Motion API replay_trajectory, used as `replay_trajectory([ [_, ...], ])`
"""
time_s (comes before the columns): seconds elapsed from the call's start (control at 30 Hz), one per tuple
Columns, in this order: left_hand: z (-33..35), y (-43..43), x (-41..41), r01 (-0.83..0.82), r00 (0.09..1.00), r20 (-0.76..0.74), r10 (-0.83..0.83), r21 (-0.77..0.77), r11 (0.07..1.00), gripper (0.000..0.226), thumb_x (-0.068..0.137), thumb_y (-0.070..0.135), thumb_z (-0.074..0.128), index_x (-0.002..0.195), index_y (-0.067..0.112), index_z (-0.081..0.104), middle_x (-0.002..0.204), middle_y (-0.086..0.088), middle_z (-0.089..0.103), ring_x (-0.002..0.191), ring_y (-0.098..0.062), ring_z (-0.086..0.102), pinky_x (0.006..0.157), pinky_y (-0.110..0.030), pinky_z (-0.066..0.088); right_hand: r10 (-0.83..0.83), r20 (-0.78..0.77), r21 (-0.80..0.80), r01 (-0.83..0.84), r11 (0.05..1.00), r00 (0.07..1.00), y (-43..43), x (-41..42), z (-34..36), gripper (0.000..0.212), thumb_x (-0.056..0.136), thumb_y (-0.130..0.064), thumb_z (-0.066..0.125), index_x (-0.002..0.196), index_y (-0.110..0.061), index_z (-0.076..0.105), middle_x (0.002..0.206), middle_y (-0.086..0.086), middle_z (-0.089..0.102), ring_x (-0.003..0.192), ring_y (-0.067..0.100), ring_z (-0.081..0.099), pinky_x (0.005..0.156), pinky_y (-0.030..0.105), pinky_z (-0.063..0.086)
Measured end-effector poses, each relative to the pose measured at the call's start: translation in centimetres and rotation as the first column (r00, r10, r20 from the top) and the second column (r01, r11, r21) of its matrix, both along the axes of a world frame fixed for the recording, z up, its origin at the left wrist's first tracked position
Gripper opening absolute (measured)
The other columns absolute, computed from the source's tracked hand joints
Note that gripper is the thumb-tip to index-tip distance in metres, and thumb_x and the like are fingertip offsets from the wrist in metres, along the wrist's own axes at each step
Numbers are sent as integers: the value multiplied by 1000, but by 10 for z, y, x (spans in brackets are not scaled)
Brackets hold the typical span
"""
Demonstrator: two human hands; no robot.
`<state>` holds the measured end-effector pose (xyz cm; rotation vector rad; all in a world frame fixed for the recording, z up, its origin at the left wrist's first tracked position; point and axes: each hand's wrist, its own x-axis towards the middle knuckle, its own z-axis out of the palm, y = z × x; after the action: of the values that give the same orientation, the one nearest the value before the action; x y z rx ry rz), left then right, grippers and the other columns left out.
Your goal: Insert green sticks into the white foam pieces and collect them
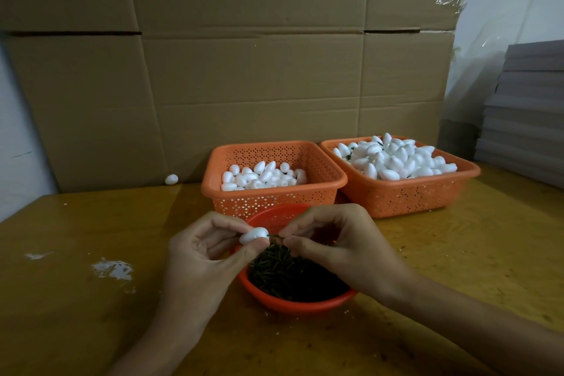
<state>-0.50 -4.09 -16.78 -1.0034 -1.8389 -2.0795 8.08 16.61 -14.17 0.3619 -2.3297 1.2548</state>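
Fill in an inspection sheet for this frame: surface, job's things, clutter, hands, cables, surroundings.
Surface: wooden table, with white smears on its left part.
Job's things: left basket part-filled with white foam pieces; right basket heaped with them, a few green bits showing among them; red bowl holding the stick pile.
Clutter: stray foam piece at the foot of the cardboard.
Hands: left hand holds the held foam piece; right hand pinches the held stick at its end.
Cables: nothing seen.
Surroundings: cardboard sheets behind; grey stack at right.
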Motion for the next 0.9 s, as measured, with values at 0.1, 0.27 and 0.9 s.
replay_trajectory([
  [0.1,-2,0,-1,7,1000,-2,-7,9,1000,22,68,29,90,86,29,76,96,-5,79,97,-21,78,84,-23,61,0,7,21,0,1000,1000,-1,1,0,9,93,-17,78,101,-21,80,90,-8,79,82,13,77,79,29,62],
  [0.27,-3,0,-1,-3,999,-45,2,-18,1000,23,67,26,90,85,31,76,95,-4,79,96,-21,78,87,-25,62,14,-4,46,-14,999,1000,-4,2,2,7,93,-18,77,100,-20,77,89,-8,79,75,14,77,75,37,64],
  [0.9,-7,-1,4,-20,991,-137,-11,-221,975,47,73,60,80,116,45,66,122,15,70,116,-11,68,93,-27,57,-292,-134,-253,252,934,947,59,-13,69,39,80,-30,78,102,0,65,89,7,80,75,27,77,70,34,64],
])
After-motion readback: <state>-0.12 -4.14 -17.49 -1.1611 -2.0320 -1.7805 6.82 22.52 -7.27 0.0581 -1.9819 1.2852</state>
